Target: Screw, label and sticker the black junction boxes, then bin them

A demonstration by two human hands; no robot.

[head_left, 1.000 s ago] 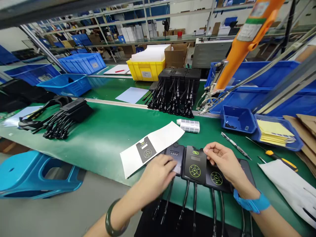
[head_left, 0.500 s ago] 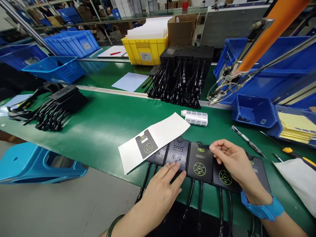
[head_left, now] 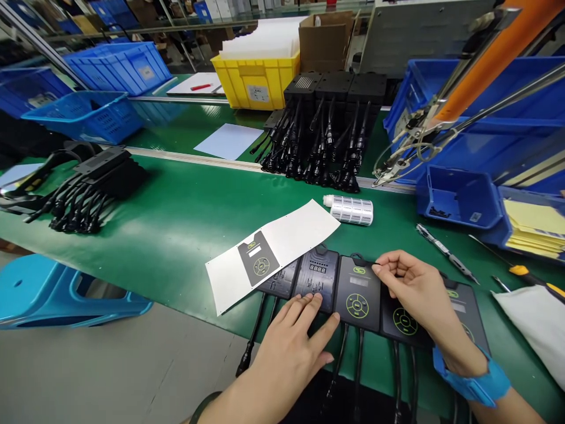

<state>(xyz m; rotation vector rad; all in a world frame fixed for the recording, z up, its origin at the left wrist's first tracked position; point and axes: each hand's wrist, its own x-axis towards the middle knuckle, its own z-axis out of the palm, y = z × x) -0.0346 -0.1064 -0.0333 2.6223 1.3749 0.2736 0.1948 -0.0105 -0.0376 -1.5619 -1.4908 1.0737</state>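
The left hand (head_left: 293,344) is spread, its fingertips on the lower part of a bare black box (head_left: 324,282) with a digit display. The right hand (head_left: 417,291) is narrowed, thumb and forefinger at the top right corner of the neighbouring labelled box (head_left: 358,285); whether they grip it is unclear. Both boxes lie in a row on the green table (head_left: 176,206), beside a white sheet (head_left: 298,232).

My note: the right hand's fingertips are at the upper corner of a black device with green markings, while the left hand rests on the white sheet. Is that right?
Not quite: the left hand rests on the lower part of the black unit with the digit display, not on the white sheet, as the head view shows. The right hand is as you say.
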